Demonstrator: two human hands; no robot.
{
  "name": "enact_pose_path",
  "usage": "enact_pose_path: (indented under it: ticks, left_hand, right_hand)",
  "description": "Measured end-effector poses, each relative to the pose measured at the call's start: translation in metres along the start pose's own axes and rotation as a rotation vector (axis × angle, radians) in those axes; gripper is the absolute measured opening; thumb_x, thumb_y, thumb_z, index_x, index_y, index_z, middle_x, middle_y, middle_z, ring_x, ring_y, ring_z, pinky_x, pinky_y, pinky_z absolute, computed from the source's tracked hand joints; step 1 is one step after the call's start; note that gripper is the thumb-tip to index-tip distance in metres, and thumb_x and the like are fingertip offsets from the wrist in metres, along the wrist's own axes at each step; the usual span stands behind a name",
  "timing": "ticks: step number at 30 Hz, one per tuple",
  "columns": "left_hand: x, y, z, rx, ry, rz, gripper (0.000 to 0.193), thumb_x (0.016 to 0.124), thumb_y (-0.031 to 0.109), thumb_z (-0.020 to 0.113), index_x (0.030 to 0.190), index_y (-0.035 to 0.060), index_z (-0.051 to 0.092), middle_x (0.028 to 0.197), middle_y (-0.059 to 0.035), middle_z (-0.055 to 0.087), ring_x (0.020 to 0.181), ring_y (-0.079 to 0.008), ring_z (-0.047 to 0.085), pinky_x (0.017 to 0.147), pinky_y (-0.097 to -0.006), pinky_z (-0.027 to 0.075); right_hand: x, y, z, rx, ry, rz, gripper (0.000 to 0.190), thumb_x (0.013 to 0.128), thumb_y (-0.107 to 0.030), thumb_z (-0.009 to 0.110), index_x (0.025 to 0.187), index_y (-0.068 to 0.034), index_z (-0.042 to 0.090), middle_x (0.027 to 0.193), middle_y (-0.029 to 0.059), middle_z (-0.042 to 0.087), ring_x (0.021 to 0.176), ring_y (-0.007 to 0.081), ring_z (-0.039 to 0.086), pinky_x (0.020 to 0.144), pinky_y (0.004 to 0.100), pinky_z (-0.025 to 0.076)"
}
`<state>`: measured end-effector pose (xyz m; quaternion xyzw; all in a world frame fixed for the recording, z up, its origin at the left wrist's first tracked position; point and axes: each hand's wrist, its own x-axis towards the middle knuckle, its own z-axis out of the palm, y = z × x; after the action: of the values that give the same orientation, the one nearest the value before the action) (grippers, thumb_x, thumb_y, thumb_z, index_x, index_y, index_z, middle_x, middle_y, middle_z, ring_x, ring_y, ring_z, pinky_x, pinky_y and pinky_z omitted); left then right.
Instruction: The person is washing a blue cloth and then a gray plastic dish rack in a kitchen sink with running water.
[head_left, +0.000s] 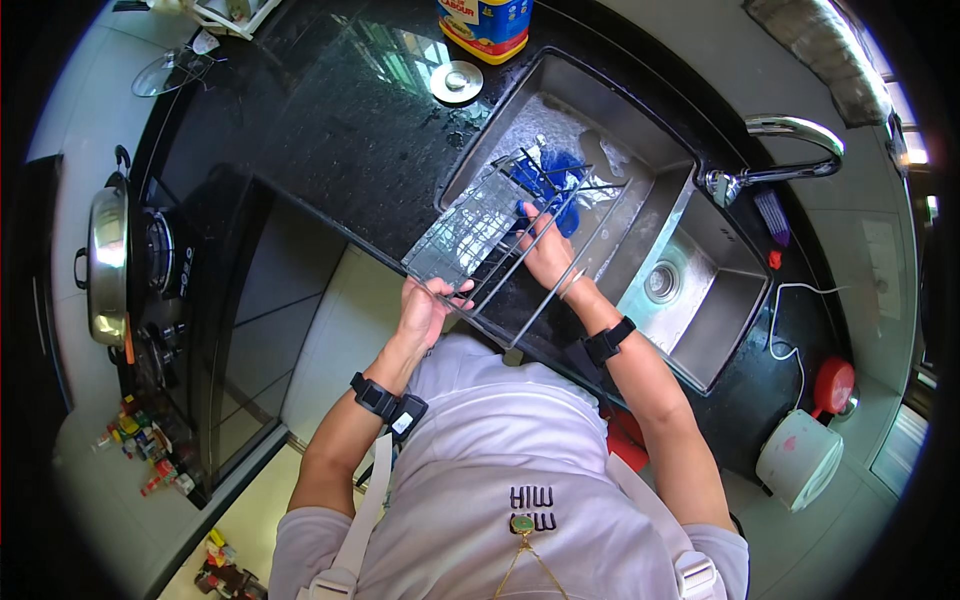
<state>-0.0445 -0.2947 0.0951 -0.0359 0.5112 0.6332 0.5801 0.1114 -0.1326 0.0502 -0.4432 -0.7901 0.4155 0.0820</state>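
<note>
A metal wire rack (534, 238) is held tilted over the counter's front edge and the left basin of the steel sink (679, 202). My left hand (426, 307) grips its near lower corner, with the thumb over the wires. Between the rack's bars my right hand (547, 253) reaches in beside the wet, shiny mesh panel (466, 229). Something blue shows at its fingertips, too small to name. Beyond the rack, a blue cloth-like item (556, 171) lies in foamy water in the left basin, partly hidden by the bars.
A blue and yellow plastic jug (487, 26) and a round metal lid or strainer (456, 82) stand on the black counter (330, 142). The chrome faucet (787, 169) arches behind the sink. To the right are a white cable (780, 322) and white pot (799, 459). A large pan (109, 262) sits left.
</note>
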Motion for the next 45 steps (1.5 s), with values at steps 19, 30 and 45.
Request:
enact_pose_path:
  ticks: [19, 30, 45]
  left_hand:
    - [0.002, -0.003, 0.004, 0.011, 0.062, 0.04, 0.039, 0.07, -0.002, 0.047, 0.109, -0.0017, 0.05, 0.095, -0.0155, 0.062, 0.077, -0.0244, 0.066, 0.06, -0.0389, 0.057]
    - [0.0, -0.002, 0.002, 0.036, 0.04, 0.041, 0.029, 0.075, 0.0, 0.048, 0.103, -0.0065, 0.05, 0.099, -0.019, 0.058, 0.082, -0.0287, 0.063, 0.066, -0.0416, 0.055]
    - [0.003, -0.003, -0.003, 0.066, 0.04, -0.008, 0.02, 0.072, 0.001, 0.051, 0.091, -0.0061, 0.054, 0.082, -0.0176, 0.059, 0.065, -0.0235, 0.058, 0.053, -0.0367, 0.049]
  right_hand:
    - [0.011, 0.053, -0.002, 0.378, -0.046, 0.173, 0.019, 0.089, -0.009, 0.058, 0.104, 0.002, 0.061, 0.085, 0.0033, 0.062, 0.074, 0.0156, 0.061, 0.072, 0.0229, 0.047]
    - [0.017, 0.06, -0.009, 0.794, 0.21, 0.256, 0.012, 0.089, -0.016, 0.063, 0.096, -0.006, 0.06, 0.069, -0.0066, 0.053, 0.06, 0.002, 0.045, 0.052, 0.0194, 0.036]
    - [0.041, 0.035, 0.008, 1.048, 0.225, 0.513, 0.011, 0.08, -0.01, 0.07, 0.083, -0.012, 0.059, 0.063, -0.0049, 0.054, 0.05, 0.0065, 0.049, 0.039, 0.023, 0.038]
